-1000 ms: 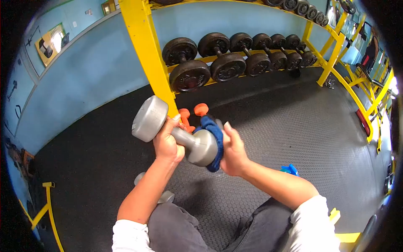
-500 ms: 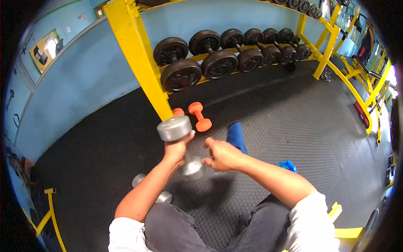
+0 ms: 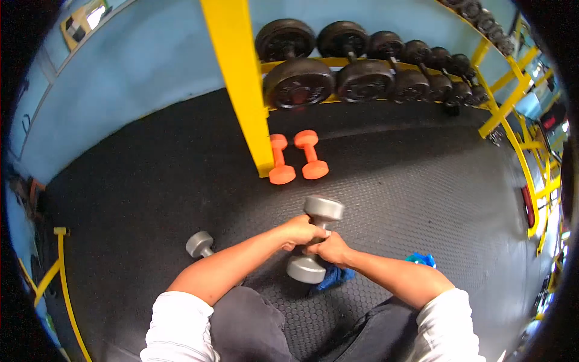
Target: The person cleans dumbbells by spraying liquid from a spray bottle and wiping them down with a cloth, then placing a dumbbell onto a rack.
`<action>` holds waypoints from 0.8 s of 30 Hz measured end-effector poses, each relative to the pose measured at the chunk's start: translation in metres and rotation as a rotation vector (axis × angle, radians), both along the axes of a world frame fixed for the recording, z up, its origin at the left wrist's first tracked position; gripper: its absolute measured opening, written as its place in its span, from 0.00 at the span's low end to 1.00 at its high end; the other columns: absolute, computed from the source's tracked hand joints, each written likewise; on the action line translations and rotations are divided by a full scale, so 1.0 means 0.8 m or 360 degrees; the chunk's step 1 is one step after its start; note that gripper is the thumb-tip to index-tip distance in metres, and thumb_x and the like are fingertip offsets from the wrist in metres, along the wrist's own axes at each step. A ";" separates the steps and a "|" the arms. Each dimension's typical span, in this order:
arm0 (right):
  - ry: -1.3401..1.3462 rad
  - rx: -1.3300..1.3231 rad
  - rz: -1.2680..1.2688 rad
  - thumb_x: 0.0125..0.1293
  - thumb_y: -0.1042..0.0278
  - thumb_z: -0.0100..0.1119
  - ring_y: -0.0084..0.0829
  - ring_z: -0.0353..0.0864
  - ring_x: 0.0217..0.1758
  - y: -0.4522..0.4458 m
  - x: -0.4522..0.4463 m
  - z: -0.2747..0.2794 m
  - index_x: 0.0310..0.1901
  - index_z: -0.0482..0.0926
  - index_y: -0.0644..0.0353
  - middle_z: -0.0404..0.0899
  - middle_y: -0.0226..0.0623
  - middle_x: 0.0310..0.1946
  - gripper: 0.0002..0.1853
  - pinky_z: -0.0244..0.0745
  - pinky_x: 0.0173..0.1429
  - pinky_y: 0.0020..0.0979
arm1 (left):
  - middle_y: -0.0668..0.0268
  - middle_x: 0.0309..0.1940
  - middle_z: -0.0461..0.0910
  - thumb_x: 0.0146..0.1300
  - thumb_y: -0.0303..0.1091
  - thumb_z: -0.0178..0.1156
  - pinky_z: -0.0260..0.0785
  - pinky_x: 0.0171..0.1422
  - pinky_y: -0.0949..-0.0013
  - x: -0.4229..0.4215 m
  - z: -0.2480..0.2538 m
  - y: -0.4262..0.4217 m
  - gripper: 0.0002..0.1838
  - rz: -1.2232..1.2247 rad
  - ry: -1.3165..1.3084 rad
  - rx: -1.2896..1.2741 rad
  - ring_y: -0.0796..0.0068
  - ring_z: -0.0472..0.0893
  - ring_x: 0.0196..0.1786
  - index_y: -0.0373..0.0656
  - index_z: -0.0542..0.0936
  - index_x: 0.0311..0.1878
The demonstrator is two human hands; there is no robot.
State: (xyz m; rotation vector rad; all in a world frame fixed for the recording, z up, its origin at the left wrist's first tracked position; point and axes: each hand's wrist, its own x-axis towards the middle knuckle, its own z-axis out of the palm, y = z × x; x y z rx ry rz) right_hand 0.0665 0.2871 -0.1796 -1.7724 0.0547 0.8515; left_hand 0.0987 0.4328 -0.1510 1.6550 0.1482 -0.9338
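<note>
A grey dumbbell (image 3: 306,269) is held low over the black floor between my knees, one head farther away and one nearer me. My left hand (image 3: 300,233) is closed round its handle from the left. From the right, my right hand (image 3: 332,248) is closed on the handle too, touching the left hand. A dark blue cloth (image 3: 338,276) lies on the floor just behind the near head, partly hidden by it. Another grey dumbbell (image 3: 199,244) rests on the floor to the left, partly covered by my left forearm.
Two orange dumbbells (image 3: 311,154) lie by the foot of a yellow rack post (image 3: 241,90). Black dumbbells (image 3: 298,83) line the rack. A bright blue item (image 3: 421,259) is on the floor at right. Yellow frames stand at the far left and right.
The grey dumbbell has moved down and right. My right hand has let go of the blue cloth, which dropped to the floor, and has taken hold of the handle. The view has shifted.
</note>
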 end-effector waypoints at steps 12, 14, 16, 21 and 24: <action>-0.0077 -0.0467 0.0595 0.48 0.59 0.69 0.34 0.83 0.36 0.111 0.081 0.040 0.38 0.79 0.68 0.83 0.45 0.33 0.21 0.76 0.45 0.34 | 0.40 0.71 0.25 0.38 0.55 0.75 0.31 0.75 0.45 0.014 -0.134 0.202 0.72 -0.0360 0.0103 0.1692 0.36 0.28 0.73 0.36 0.31 0.71; -0.0339 -0.0396 0.0612 0.48 0.56 0.69 0.32 0.81 0.31 0.150 0.097 0.033 0.33 0.78 0.69 0.81 0.45 0.27 0.22 0.76 0.39 0.35 | 0.38 0.70 0.17 0.35 0.58 0.76 0.22 0.74 0.42 0.012 -0.140 0.206 0.79 -0.0386 0.0136 0.1632 0.35 0.20 0.72 0.38 0.21 0.70; -0.0621 -0.0517 0.0705 0.47 0.54 0.69 0.37 0.83 0.33 0.195 0.125 -0.004 0.34 0.78 0.69 0.81 0.49 0.29 0.23 0.76 0.40 0.37 | 0.36 0.67 0.13 0.31 0.60 0.77 0.18 0.73 0.40 0.010 -0.143 0.213 0.82 -0.0486 0.0099 0.1584 0.33 0.16 0.70 0.37 0.19 0.68; -0.0750 -0.0848 0.0687 0.46 0.52 0.66 0.52 0.82 0.39 0.307 0.208 -0.054 0.34 0.79 0.75 0.80 0.61 0.31 0.27 0.76 0.44 0.42 | 0.36 0.69 0.16 0.26 0.60 0.78 0.20 0.73 0.39 0.003 -0.147 0.226 0.84 -0.0495 -0.0030 0.1477 0.32 0.18 0.70 0.36 0.22 0.70; -0.0661 -0.1058 0.0729 0.51 0.56 0.58 0.52 0.80 0.48 0.343 0.244 -0.067 0.38 0.80 0.73 0.78 0.63 0.43 0.23 0.75 0.54 0.42 | 0.33 0.67 0.15 0.25 0.63 0.77 0.19 0.72 0.37 0.003 -0.147 0.232 0.82 -0.0500 -0.0055 0.1431 0.30 0.17 0.69 0.34 0.29 0.71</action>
